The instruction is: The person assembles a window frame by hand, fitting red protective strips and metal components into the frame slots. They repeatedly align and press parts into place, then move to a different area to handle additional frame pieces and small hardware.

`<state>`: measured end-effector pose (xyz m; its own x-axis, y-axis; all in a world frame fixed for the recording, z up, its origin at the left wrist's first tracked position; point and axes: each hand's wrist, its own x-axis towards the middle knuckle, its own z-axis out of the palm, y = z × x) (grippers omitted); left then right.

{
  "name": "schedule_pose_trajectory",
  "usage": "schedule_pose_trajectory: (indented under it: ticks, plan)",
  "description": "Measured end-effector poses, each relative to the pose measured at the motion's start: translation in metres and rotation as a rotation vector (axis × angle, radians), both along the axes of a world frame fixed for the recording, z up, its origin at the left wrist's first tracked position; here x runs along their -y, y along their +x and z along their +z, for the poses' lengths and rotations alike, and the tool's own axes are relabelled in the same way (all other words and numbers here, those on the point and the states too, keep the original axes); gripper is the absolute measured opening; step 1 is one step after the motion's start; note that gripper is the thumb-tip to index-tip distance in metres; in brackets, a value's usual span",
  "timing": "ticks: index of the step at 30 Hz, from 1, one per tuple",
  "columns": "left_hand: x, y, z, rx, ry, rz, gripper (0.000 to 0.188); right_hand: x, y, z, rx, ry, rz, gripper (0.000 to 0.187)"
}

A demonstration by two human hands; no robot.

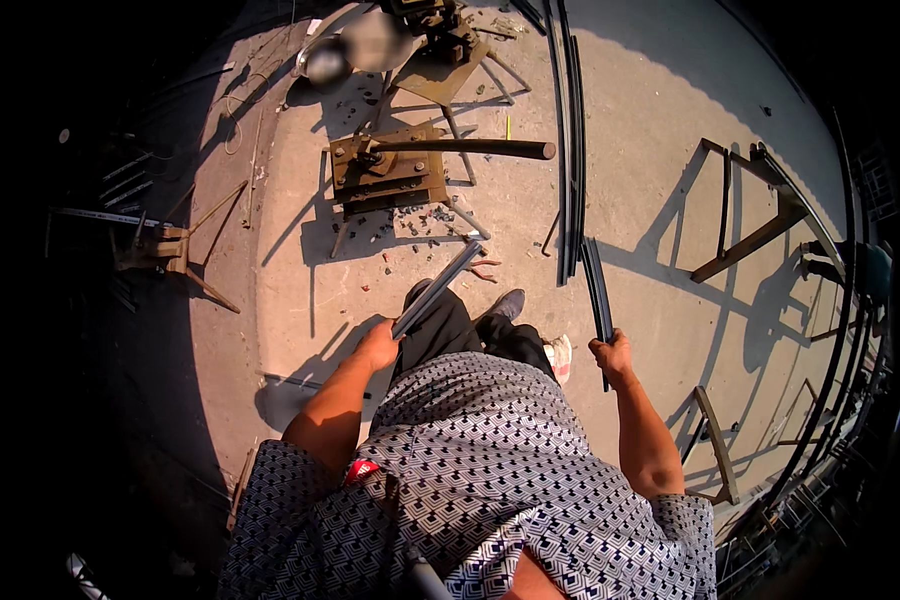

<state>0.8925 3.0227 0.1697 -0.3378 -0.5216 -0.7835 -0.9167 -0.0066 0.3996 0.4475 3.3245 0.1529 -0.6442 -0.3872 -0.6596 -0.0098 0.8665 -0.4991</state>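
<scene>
My left hand [377,347] is closed around the near end of a short grey metal profile [438,288], which slants up and to the right over my dark trousers. On the other side, my right hand [613,355] grips a darker metal profile [596,290] that points away from me, with a bit of its end sticking out below the hand. The far end of this piece comes close to a bundle of long dark metal bars [570,150] on the ground; whether they touch I cannot tell. Red-handled pliers [485,270] lie just beyond the left profile's tip.
Ahead stands a rusty metal stand with a hand-lever tool [390,170], dark scraps [410,225] beneath it. A second stand [440,75] is behind it. A metal trestle [760,220] stands right, near another person [860,270]. A smaller tool stand [170,250] is left.
</scene>
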Motion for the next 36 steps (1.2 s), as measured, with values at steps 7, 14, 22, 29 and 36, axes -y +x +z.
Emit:
schedule_pose_trajectory:
  ticks: [7, 14, 22, 29, 36]
  plan:
    - [-0.079, 0.014, -0.054, -0.136, 0.022, 0.402, 0.035, 0.044, -0.053, 0.02, 0.008, -0.063, 0.159, 0.025]
    - [-0.068, 0.035, -0.053, -0.128, -0.153, 0.591, 0.026, 0.122, -0.005, 0.021, 0.012, 0.105, 0.496, 0.03]
    - [-0.058, 0.043, -0.076, -0.063, -0.111, 0.674, 0.03, 0.214, 0.033, -0.013, -0.097, 0.197, 0.93, 0.031]
    - [-0.082, 0.032, -0.211, -0.062, -0.044, 0.694, 0.035, 0.274, 0.047, -0.083, -0.119, 0.17, 1.181, 0.03]
    - [-0.073, 0.033, -0.324, 0.009, 0.003, 0.637, 0.033, 0.276, 0.057, -0.207, -0.073, 0.272, 1.219, 0.028]
